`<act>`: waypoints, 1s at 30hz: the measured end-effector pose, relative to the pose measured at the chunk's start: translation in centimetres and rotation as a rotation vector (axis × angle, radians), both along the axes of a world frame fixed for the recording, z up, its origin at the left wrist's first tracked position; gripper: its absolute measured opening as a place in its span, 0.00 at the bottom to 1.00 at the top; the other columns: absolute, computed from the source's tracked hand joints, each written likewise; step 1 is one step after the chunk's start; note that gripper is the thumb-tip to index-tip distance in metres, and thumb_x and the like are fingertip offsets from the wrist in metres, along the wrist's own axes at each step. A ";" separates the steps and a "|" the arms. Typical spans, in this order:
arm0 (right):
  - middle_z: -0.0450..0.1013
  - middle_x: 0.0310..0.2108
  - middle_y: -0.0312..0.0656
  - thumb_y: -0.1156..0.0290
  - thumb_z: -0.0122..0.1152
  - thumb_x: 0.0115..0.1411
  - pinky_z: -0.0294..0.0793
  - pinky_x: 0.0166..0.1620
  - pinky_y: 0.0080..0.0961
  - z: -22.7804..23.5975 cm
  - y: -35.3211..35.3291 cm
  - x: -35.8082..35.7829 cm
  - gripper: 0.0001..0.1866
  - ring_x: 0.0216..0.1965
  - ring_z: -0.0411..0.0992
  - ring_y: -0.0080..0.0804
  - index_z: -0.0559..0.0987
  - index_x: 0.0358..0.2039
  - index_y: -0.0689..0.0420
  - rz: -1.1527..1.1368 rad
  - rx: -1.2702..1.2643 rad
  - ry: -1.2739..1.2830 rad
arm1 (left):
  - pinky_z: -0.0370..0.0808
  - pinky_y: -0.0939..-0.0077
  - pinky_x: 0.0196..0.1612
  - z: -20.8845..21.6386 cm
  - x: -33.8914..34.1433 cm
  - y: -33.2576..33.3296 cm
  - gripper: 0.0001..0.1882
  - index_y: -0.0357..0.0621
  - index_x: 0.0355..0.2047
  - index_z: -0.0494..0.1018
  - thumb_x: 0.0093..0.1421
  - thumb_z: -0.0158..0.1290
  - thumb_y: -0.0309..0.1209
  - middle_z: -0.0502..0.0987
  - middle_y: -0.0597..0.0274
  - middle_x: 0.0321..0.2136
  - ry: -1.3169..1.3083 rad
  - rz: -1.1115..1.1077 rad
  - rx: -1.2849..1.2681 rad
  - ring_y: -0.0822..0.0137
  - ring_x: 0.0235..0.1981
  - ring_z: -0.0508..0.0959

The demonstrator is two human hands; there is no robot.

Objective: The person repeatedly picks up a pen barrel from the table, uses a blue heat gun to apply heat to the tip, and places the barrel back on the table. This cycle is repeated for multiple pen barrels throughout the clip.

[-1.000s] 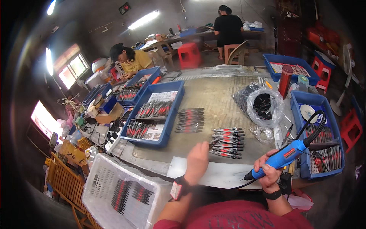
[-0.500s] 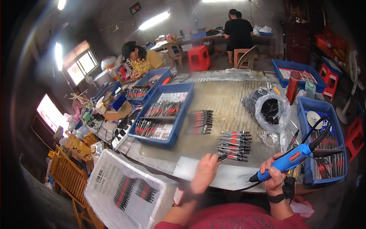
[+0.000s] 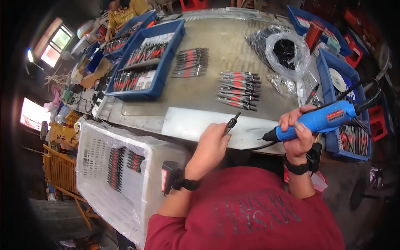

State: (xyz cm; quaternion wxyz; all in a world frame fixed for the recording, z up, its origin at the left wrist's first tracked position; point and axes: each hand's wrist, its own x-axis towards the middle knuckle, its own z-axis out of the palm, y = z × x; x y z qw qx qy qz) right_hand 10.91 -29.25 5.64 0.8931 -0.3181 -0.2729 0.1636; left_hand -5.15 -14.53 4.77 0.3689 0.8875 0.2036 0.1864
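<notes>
Since a moment ago, my left hand (image 3: 210,143) has come back from the pile of tools with one small dark tool (image 3: 231,122) pinched in its fingers, and my view has tipped lower over the near edge of the tabletop (image 3: 196,93).

Off the left side, below the near left corner, a white plastic crate (image 3: 104,166) lined with clear film holds a few red and black tools. On the tabletop toward the far left corner sits a blue tray (image 3: 156,66) filled with rows of the same tools. Right of it, two loose piles lie on the bare surface: one (image 3: 191,62) farther back, one (image 3: 238,89) nearer to me, both near the middle. A pale sheet (image 3: 200,125) lies along the near edge, and my left hand is closed around the small tool just above it, tip pointing up and away.

My right hand (image 3: 298,135) is wrapped tight around a blue electric screwdriver (image 3: 316,121), its nose pointing left toward the small tool, the two close but apart. Behind it lies a clear bag (image 3: 285,52) of dark parts, and along the right edge another blue tray (image 3: 354,137) holds more tools.
</notes>
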 end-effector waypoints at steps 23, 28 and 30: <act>0.65 0.26 0.43 0.79 0.55 0.46 0.68 0.30 0.31 -0.1 1.0 -0.5 0.26 0.25 0.67 0.36 0.62 0.48 0.53 0.075 -0.019 -0.027 | 0.62 0.88 0.18 -4.5 -1.9 -3.8 0.06 0.38 0.34 0.71 0.60 0.49 0.28 0.68 0.73 0.19 0.183 0.135 -0.845 0.83 0.17 0.66; 0.66 0.26 0.43 0.78 0.56 0.46 0.68 0.30 0.31 -0.1 1.2 -0.6 0.26 0.24 0.67 0.36 0.62 0.47 0.54 0.064 -0.013 -0.050 | 0.69 0.86 0.21 -3.8 -1.8 -4.2 0.06 0.38 0.33 0.71 0.60 0.48 0.27 0.69 0.70 0.20 0.086 0.187 -1.140 0.81 0.19 0.69; 0.65 0.26 0.43 0.77 0.57 0.45 0.68 0.29 0.32 -0.1 1.2 -0.7 0.27 0.24 0.67 0.35 0.62 0.47 0.54 0.054 -0.045 -0.046 | 0.72 0.84 0.22 -3.7 -1.8 -4.3 0.06 0.37 0.32 0.71 0.60 0.49 0.28 0.69 0.70 0.20 0.071 0.203 -1.246 0.79 0.19 0.70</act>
